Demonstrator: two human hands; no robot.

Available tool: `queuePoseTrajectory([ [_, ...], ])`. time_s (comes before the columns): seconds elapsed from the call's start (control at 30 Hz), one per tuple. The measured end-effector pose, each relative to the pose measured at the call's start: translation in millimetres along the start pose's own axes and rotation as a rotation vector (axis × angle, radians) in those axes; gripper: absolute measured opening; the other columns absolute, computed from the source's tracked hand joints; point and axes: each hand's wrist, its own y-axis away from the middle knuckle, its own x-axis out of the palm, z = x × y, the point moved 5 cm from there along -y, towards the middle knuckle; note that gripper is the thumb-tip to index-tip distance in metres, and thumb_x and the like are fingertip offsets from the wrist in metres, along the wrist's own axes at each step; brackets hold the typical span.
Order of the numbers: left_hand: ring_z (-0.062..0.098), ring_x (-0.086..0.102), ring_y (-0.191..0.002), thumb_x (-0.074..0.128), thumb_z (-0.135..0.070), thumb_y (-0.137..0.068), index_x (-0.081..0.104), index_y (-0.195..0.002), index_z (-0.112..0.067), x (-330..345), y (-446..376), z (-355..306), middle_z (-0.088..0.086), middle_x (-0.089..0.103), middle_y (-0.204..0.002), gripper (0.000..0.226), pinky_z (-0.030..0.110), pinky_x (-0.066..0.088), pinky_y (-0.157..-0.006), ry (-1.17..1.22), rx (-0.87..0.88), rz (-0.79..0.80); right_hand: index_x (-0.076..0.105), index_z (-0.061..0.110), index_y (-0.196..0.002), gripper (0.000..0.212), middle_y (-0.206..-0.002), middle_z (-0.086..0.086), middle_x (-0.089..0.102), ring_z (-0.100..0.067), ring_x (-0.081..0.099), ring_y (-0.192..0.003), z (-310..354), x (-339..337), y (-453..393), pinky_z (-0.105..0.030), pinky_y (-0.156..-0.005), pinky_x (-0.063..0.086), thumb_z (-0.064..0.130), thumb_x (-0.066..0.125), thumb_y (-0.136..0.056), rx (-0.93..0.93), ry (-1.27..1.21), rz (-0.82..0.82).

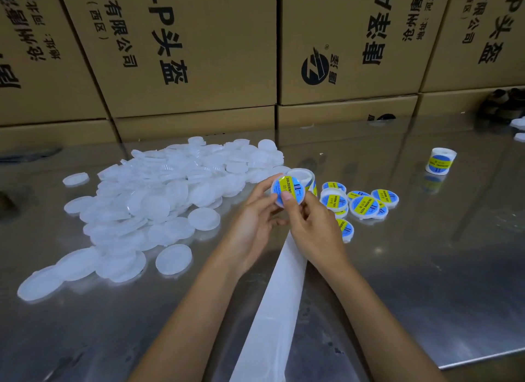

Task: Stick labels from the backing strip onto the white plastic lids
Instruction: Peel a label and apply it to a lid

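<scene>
You are looking down on a shiny metal table point(426, 282) that mirrors soft overhead light in pale patches. Behind its far edge stands a wall of brown cardboard boxes point(193, 54), stacked in two tiers, printed with black Chinese characters and a round black logo point(315, 69). At the table's far right corner, against the boxes, sits a dark blurred object point(501, 103) you cannot make out.

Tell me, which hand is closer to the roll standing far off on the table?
Right. The right hand is nearer the roll; the left hand is farther away.
</scene>
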Motion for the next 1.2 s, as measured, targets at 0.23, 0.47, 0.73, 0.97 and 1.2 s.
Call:
queuePoseTrajectory([
  [0.23, 0.010, 0.070, -0.081, 0.074, 0.006, -0.083, 0.059, -0.125, -0.022, -9, 4, -6, -0.002, 0.075, -0.088, 0.052, 0.020, 0.054, -0.069, -0.306, 0.127, -0.109, 0.045, 0.026, -0.069, 0.041, -0.067, 0.007, 0.054, -0.023, 0.053, -0.076, 2, -6, -1, -0.037, -0.067, 0.040, 0.041, 0.035, -0.105, -0.020, 0.032, 0.025],
  [0.47, 0.027, 0.076, -0.077, 0.073, -0.001, -0.088, 0.071, -0.116, -0.022, -14, 7, -13, 0.014, 0.077, -0.088, 0.035, 0.026, 0.060, -0.066, -0.233, 0.132, -0.096, 0.064, 0.020, -0.090, 0.042, -0.086, 0.006, 0.068, -0.017, 0.061, -0.092, -2, -4, -3, -0.045, -0.090, 0.049, 0.046, 0.035, -0.104, 0.012, -0.110, 0.094],
  [0.73, 0.026, 0.077, -0.079, 0.068, -0.004, -0.092, 0.075, -0.109, -0.021, -18, 7, -8, 0.009, 0.079, -0.089, 0.025, 0.026, 0.060, -0.062, -0.166, 0.141, -0.231, 0.048, 0.031, -0.070, 0.049, -0.060, 0.017, 0.052, -0.006, 0.049, -0.060, 2, -2, -1, -0.026, -0.057, 0.032, 0.077, 0.041, -0.084, -0.054, 0.108, 0.059],
  [0.97, 0.028, 0.075, -0.067, 0.072, -0.022, -0.093, 0.081, -0.091, -0.023, -17, 6, -10, 0.014, 0.077, -0.079, 0.009, 0.027, 0.059, -0.056, -0.211, 0.171, -0.239, 0.035, 0.027, -0.058, 0.050, -0.054, 0.006, 0.044, -0.021, 0.047, -0.064, 3, -4, -1, -0.034, -0.059, 0.032, 0.045, 0.034, -0.104, -0.093, 0.129, -0.023],
  [1.2, 0.021, 0.067, -0.060, 0.077, -0.009, -0.086, 0.069, -0.120, -0.026, -14, 3, -4, 0.015, 0.074, -0.085, 0.039, 0.027, 0.058, -0.060, -0.269, 0.011, 0.048, 0.032, 0.023, -0.052, 0.056, -0.047, 0.006, 0.040, -0.019, 0.042, -0.055, 0, -8, -5, -0.034, -0.057, 0.030, 0.038, 0.038, -0.105, -0.060, 0.079, -0.090],
])
